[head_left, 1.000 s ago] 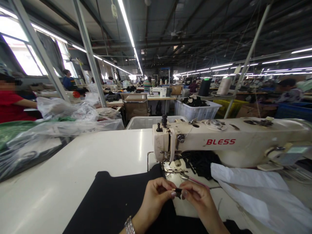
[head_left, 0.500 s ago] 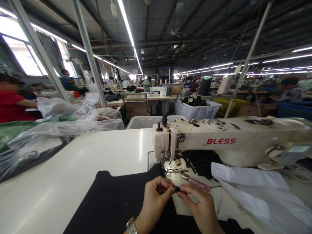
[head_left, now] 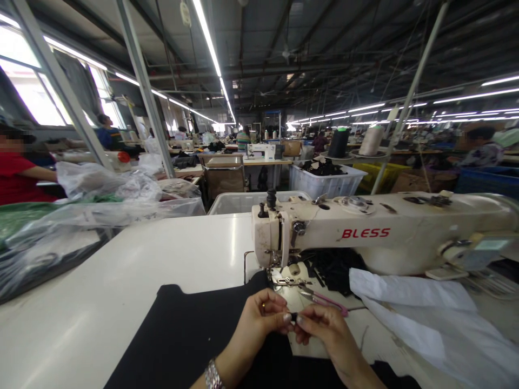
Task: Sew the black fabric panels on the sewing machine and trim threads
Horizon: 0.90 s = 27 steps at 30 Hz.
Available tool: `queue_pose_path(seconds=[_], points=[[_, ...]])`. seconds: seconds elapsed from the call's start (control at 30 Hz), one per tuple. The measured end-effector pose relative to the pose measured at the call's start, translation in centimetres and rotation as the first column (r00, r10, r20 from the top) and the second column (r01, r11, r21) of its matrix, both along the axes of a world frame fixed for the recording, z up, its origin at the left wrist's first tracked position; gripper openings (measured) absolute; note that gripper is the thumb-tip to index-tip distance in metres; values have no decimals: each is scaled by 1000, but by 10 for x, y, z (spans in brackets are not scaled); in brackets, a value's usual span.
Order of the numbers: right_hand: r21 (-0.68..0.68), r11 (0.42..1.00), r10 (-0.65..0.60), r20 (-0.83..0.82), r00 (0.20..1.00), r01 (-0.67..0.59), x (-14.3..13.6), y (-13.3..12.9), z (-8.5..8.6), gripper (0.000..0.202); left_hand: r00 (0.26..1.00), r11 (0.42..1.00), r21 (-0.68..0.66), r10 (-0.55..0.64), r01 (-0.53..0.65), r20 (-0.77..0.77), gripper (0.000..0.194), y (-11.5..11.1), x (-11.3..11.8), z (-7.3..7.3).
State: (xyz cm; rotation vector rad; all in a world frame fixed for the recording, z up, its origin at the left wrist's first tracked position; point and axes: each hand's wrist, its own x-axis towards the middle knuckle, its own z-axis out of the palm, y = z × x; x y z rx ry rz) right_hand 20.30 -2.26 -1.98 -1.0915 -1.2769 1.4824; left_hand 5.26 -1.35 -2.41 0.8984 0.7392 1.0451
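Observation:
My left hand (head_left: 259,319) and my right hand (head_left: 324,329) meet in front of the sewing machine (head_left: 365,235), pinching a small black piece (head_left: 294,316) between their fingertips. It is too small to name exactly. Under both hands lies a black fabric panel (head_left: 186,335) spread on the white table (head_left: 121,281). The needle area and presser foot (head_left: 286,278) sit just beyond my fingers. Pink-handled thread snips (head_left: 324,300) lie on the machine bed close to my right hand.
White fabric (head_left: 421,319) lies at the right under the machine arm. Clear plastic bags (head_left: 81,216) pile up at the left. A white bin (head_left: 243,202) stands behind the table, another bin of dark pieces (head_left: 326,181) farther back. Other people work at distant tables.
Both hands stayed together on the small black piece and shifted slightly up and left; the fingers re-pinched it. The view dipped a little.

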Motion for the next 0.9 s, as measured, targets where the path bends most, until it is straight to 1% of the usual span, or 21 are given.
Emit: queue_pose_path(seconds=[0.03, 0.07, 0.1, 0.13, 0.17, 0.2, 0.23, 0.27, 0.33, 0.4, 0.43, 0.47, 0.5, 0.53, 0.6, 0.7, 0.8, 0.9], points=[[-59, 998, 10, -28, 1000, -11, 0, 1, -1, 26, 998, 1000, 27, -11, 12, -55, 35, 0, -2, 3], [-117, 993, 15, -48, 999, -20, 1, 2, -2, 26, 988, 995, 102, -4, 19, -153, 32, -1, -4, 6], [-173, 985, 17, -63, 998, -28, 1, 3, -3, 26, 959, 974, 222, 26, 38, -282, 25, -2, -6, 10], [-222, 974, 19, -74, 997, -35, 1, 3, -3, 25, 905, 925, 370, 87, 82, -417, 16, -3, -7, 13], [-264, 964, 23, -83, 996, -44, 1, 4, -3, 25, 834, 846, 511, 165, 155, -526, 7, -4, -9, 16], [-297, 953, 26, -90, 996, -52, 1, 4, -3, 24, 765, 747, 619, 244, 244, -596, 4, -5, -11, 18], [-323, 944, 32, -96, 995, -61, 0, 4, -3, 23, 711, 642, 690, 309, 334, -632, 6, -5, -13, 19], [-343, 937, 39, -100, 994, -71, 0, 4, -2, 22, 675, 545, 731, 358, 410, -646, 9, -6, -14, 19], [-363, 928, 53, -99, 994, -85, 0, 5, -1, 21, 621, 389, 762, 441, 518, -648, 15, -5, -17, 19], [-371, 924, 62, -95, 994, -93, -1, 6, -1, 21, 594, 260, 773, 515, 579, -618, 21, -4, -19, 19], [-374, 923, 63, -93, 994, -94, -1, 6, -2, 22, 594, 206, 778, 541, 593, -596, 23, -3, -20, 20], [-376, 922, 63, -89, 994, -92, -1, 6, -2, 22, 597, 164, 782, 559, 601, -576, 24, -3, -21, 20], [-378, 921, 63, -84, 994, -90, -1, 6, -2, 22, 600, 135, 785, 570, 605, -561, 24, -2, -22, 20], [-381, 920, 62, -78, 995, -87, -1, 6, -2, 23, 602, 118, 785, 577, 608, -553, 24, -2, -22, 20], [-388, 918, 58, -67, 996, -79, -1, 6, -2, 23, 602, 110, 784, 579, 611, -550, 22, -1, -23, 18], [-397, 914, 57, -61, 997, -76, -1, 7, -2, 22, 606, 124, 792, 577, 597, -547, 18, -1, -23, 11], [-400, 913, 67, -62, 996, -86, -2, 9, -4, 22, 614, 149, 815, 586, 560, -529, 14, -1, -20, 4], [-375, 920, 94, -65, 993, -112, -2, 8, -7, 27, 624, 178, 841, 595, 512, -506, 11, -1, -19, 2]])
